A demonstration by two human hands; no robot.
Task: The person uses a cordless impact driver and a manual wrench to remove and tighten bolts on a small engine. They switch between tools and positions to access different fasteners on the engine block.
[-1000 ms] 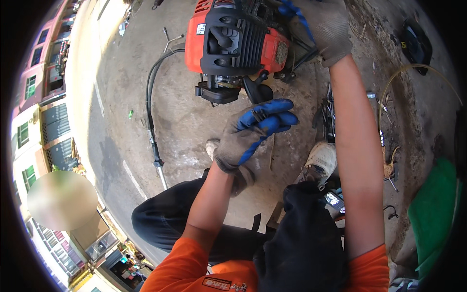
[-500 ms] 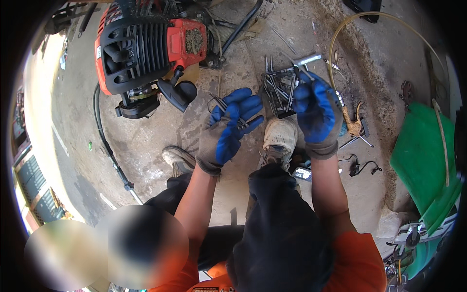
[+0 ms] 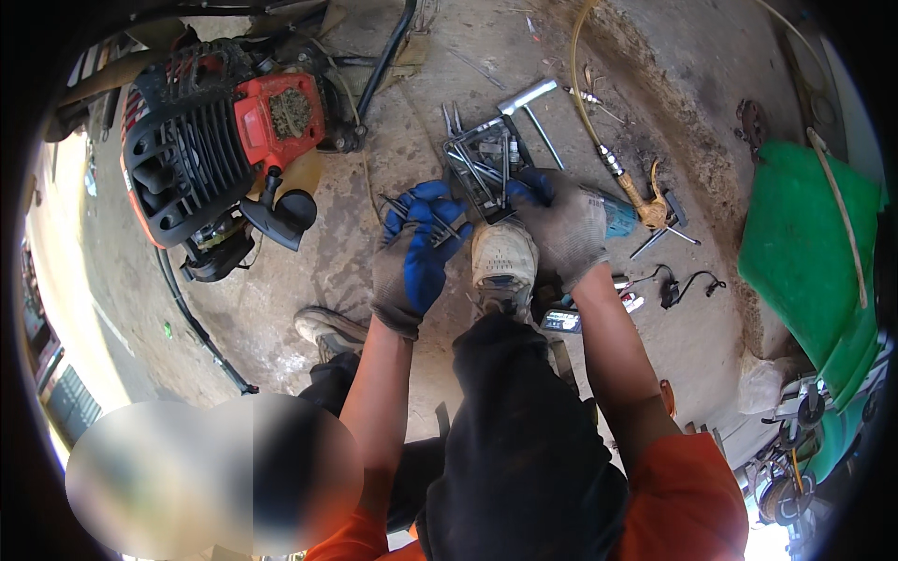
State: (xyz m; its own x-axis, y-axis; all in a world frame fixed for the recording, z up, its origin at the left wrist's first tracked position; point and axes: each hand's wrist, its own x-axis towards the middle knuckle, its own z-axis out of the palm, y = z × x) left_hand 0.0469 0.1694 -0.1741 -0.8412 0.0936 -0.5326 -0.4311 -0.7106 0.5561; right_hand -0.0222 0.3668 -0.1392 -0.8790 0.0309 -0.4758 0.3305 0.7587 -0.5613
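My left hand, in a grey glove with a blue palm, is turned up with its fingers curled round several thin dark hex keys. Beside it, my right hand is palm down at the right edge of a black tool tray. Its fingers bend down and are mostly hidden, so whatever they grip cannot be made out. Metal tools with long shanks fill the tray. Against its far right corner lies a silver T-handle wrench.
A red and black small engine stands at left. Right of my hand are a teal tool, a brass-coloured trigger nozzle on a yellowish hose, and a black cable. My shoe almost touches the tray. Green sheeting lies far right.
My right hand has come down from above the tray to its right edge and turned palm down; the grey rod it held is out of sight. My left hand keeps the hex keys. The view has shifted.
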